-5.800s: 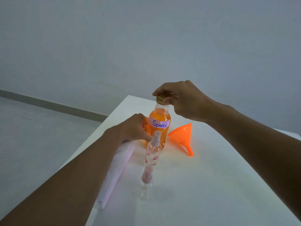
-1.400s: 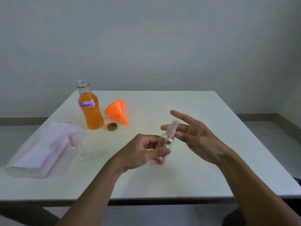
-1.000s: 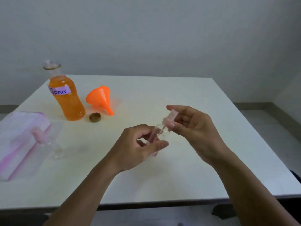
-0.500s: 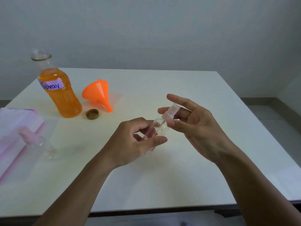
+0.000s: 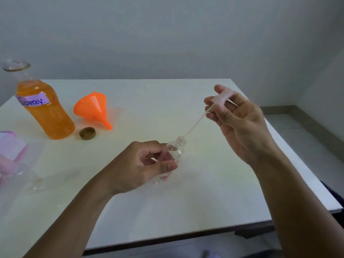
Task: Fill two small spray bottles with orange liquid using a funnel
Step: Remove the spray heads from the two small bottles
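Step in hand: opening the first small spray bottle (image 5: 175, 148); the pump head is off the threads and its dip tube (image 5: 195, 124) is only partway out of the neck.
Spray bottle: clear, empty by the look of it, tilted up and to the right above the white table (image 5: 186, 192), near the middle of the view.
Left hand (image 5: 137, 169): fingers and thumb curled snugly round the bottle's body, neck poking out past the fingertips.
Right hand (image 5: 236, 121): up and to the right, thumb and first fingers pinched on the pale pump head (image 5: 220, 98), other fingers loosely spread.
Next move: draw the tube clear along the line of the neck, park the pump, stand the bottle upright, then fetch the funnel.
Orange funnel (image 5: 93, 108): lying on its side on the table, spout toward the person, well apart from both hands.
Large bottle (image 5: 46, 110): labelled "Spray", standing open at far left, orange liquid up to about its shoulder.
Brown cap (image 5: 87, 133): on the table between the large bottle and the funnel's spout.
Second spray bottle (image 5: 28, 175): lying at the left edge by a plastic bag (image 5: 9, 148), probably still capped, though it is blurred.
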The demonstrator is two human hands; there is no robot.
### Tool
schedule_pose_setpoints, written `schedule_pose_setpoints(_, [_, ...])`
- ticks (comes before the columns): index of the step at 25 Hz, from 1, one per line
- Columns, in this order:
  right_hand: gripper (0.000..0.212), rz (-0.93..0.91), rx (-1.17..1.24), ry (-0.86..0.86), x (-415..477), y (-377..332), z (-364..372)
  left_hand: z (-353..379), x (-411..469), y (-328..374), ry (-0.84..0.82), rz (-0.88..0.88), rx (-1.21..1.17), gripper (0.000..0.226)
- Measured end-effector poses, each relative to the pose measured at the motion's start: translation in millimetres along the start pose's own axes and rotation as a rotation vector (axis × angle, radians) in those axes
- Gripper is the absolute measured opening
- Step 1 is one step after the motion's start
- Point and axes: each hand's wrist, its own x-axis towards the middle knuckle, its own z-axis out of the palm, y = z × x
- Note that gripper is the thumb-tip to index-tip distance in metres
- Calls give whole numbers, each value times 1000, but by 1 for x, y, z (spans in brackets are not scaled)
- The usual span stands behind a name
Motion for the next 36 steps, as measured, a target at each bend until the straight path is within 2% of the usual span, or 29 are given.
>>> schedule_pose_setpoints(3, [38, -63, 210, 107, 4, -15, -34, 6, 4, -1, 19, -7, -53, 15])
schedule_pose_setpoints(4, [38, -72, 215, 167, 4, -19, -45, 9, 7, -2, 59, -4, -25, 18])
schedule_pose_setpoints(7, [42, 55, -88, 319, 1, -24, -73, 27, 25, -2, 216, 20, 52, 22])
schedule_pose_setpoints(10, [40, 246, -451, 301, 0, -9, -92, 55, 55, 4, 287, 67, 18, 25])
schedule_pose_setpoints(15, [54, 334, -701, 357, 9, 16, -117, 97, 100, 7, 258, 71, 50, 31])
schedule_pose_setpoints(18, [44, 339, -821, 393, 12, 26, -119, 107, 113, 1, 253, 46, 27, 37])
schedule_pose_setpoints(23, [35, 309, -885, 346, 14, 31, -119, 114, 120, -7, 232, 60, -10, 44])
schedule_pose_setpoints(29, [36, 308, -873, 352, 14, 31, -118, 117, 123, -16, 226, 30, 6, 68])
schedule_pose_setpoints(36, [27, 312, -876, 327, 12, 31, -125, 124, 124, -21, 249, 30, 33, 54])
